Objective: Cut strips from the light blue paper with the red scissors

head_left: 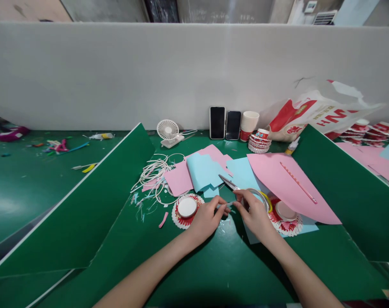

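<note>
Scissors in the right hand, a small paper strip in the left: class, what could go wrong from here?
1. The left hand pinches a small blue strip close to the scissors in the right hand; fingertips could be nicked.
2. The strip is small, so it may slip and cut crookedly.
3. The cut paper cup lies beside the left hand; a nudge could crush its fringe.

- My left hand (208, 218) is bare: no glove, ring or watch shows.
- My right hand (255, 216) is bare as well.
- Both my forearms are uncovered, with no sleeve showing in view.
</note>
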The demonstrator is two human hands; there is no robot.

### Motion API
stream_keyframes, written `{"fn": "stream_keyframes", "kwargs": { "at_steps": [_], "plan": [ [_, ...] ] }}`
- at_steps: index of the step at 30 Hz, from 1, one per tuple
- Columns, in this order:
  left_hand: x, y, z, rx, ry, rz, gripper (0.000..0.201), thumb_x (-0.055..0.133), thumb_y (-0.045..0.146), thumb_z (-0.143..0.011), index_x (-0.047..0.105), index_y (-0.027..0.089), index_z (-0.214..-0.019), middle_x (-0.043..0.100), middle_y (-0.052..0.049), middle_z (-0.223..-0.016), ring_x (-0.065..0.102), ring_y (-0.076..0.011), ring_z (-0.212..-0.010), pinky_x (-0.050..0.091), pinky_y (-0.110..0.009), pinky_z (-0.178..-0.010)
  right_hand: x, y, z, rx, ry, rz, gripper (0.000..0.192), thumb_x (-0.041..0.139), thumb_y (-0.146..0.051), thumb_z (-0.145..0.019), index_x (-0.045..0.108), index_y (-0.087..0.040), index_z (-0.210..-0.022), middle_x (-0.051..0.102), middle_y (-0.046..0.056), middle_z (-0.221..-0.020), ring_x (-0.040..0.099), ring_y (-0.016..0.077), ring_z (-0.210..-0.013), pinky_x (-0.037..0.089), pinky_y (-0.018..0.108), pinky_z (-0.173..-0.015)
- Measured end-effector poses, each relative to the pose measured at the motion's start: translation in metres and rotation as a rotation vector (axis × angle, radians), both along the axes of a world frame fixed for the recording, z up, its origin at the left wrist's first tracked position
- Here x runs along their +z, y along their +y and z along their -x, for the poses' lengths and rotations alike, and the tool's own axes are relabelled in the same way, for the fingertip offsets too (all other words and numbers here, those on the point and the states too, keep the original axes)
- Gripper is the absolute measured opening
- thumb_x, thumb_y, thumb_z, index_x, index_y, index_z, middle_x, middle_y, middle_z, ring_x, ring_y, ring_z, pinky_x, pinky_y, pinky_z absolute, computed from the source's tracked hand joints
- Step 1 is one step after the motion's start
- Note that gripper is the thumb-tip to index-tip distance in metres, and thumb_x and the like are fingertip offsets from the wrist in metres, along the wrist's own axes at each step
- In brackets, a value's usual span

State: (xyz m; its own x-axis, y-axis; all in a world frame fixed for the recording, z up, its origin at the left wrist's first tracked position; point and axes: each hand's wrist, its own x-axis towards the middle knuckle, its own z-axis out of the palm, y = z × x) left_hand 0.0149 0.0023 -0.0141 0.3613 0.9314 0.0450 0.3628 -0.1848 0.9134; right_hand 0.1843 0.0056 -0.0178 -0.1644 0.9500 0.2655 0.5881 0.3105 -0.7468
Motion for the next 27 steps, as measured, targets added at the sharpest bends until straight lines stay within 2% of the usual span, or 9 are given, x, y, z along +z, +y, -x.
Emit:
{"fn": "stream_keyframes", "kwargs": {
  "at_steps": [8,17,27],
  "plan": [
    [0.0012,0.0002,0.0006,0.006,0.019,0.025,0.020,0.036,0.033,-0.088,0.049,0.019,-0.084,0.066,-0.001,-0.077,0.064,-0.0132,-0.069,0.046,-0.025,-0.067,-0.0036,0.0009,-0.0028,0.068,-0.027,-0.045,0.023,0.045,-0.017,-0.085,0.060,-0.020,-0.103,0.056,0.007,-0.094,0.055,0.0177,-0.084,0.044,0.031,-0.074],
    [0.0009,0.0003,0.0003,-0.005,0.021,0.030,0.018,0.037,0.031,-0.088,0.049,0.018,-0.084,0.065,0.000,-0.071,0.063,-0.0121,-0.066,0.046,-0.023,-0.065,-0.0066,0.0016,-0.0027,0.088,-0.069,-0.037,0.023,0.043,-0.018,-0.086,0.064,-0.019,-0.095,0.053,0.007,-0.092,0.055,0.0170,-0.084,0.044,0.030,-0.075],
    [0.0008,-0.0002,0.0004,-0.015,0.037,0.019,0.018,0.037,0.030,-0.088,0.050,0.018,-0.084,0.065,0.000,-0.071,0.063,-0.0120,-0.066,0.046,-0.023,-0.064,-0.0044,0.0007,-0.0018,0.076,-0.097,-0.033,0.018,0.043,-0.019,-0.086,0.061,-0.019,-0.089,0.051,0.006,-0.090,0.054,0.0176,-0.083,0.044,0.032,-0.074]
  ]
}}
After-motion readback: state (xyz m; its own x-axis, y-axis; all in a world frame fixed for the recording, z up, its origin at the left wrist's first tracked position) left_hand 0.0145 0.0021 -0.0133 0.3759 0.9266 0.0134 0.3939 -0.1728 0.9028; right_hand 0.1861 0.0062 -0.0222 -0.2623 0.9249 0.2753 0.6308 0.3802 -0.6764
